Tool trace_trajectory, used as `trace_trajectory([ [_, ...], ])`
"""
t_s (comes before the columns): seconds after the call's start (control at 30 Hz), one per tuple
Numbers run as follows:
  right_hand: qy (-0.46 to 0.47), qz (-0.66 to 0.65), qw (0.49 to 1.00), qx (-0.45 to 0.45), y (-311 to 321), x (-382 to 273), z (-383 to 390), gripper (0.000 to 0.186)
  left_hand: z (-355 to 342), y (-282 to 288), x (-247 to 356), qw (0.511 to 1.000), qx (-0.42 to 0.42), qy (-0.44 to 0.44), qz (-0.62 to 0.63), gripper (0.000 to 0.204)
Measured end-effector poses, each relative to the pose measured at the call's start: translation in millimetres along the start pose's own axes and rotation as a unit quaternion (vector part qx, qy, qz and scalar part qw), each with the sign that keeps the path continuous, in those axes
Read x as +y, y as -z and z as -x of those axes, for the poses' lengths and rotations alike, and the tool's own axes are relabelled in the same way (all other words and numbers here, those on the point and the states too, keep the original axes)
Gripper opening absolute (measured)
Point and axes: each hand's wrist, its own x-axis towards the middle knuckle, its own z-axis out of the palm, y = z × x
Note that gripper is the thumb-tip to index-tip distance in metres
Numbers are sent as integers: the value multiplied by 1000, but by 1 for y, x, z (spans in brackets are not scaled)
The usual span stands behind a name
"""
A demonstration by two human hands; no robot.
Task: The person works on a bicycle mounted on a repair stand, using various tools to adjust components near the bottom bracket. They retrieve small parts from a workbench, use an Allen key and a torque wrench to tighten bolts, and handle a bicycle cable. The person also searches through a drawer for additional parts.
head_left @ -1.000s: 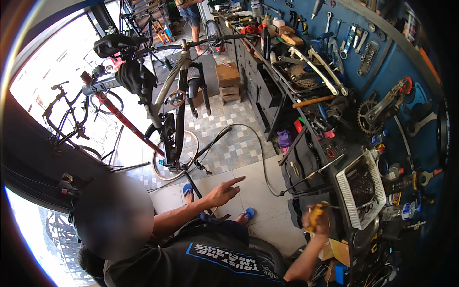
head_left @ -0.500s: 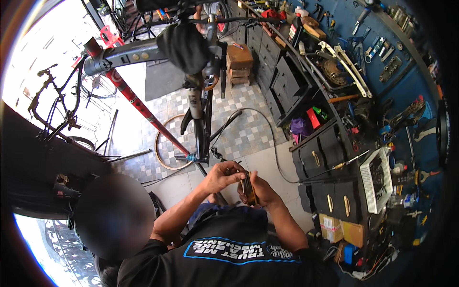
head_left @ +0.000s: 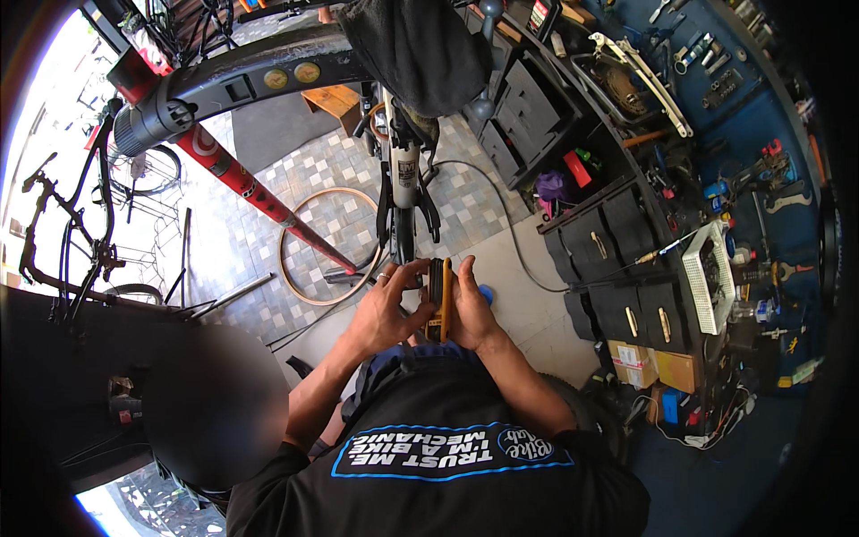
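My left hand [head_left: 391,309] and my right hand [head_left: 468,313] are together at my waist around a yellow-and-black tool [head_left: 439,300], which looks like a folding key set. My left fingers and thumb press on its dark side, and my right hand grips it from the right, thumb up. Just beyond them hangs a silver-and-black bicycle fork [head_left: 405,174], partly covered by a dark cloth [head_left: 407,49]. A dark repair-stand arm [head_left: 242,85] crosses above on a red post [head_left: 259,201].
Bike frames [head_left: 63,242] lean at the left. A loose rim [head_left: 286,246] and a hose [head_left: 510,224] lie on the floor. A drawer workbench [head_left: 617,259] with a white basket [head_left: 716,268] runs along the right, below a blue tool wall [head_left: 734,134].
My right hand has brought the yellow tool from beside the bench to the middle, and my left hand has joined it. The stand and fork now appear closer and higher in view.
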Motion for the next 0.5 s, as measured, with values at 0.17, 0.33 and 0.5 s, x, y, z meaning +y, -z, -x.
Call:
trace_trajectory([
  [0.17, 25, -1, 999, 43, 4, 10, -9, 72, 3, -18, -19, 993, 1, 49, -110, 37],
  [0.33, 111, 185, 970, 109, 10, 26, -24, 53, 7, -23, -25, 994, 12, 40, -103, 31],
  [0.5, 72, 310, 947, 46, 24, 22, -15, 39, 14, -20, -32, 998, -31, 52, -33, 24],
])
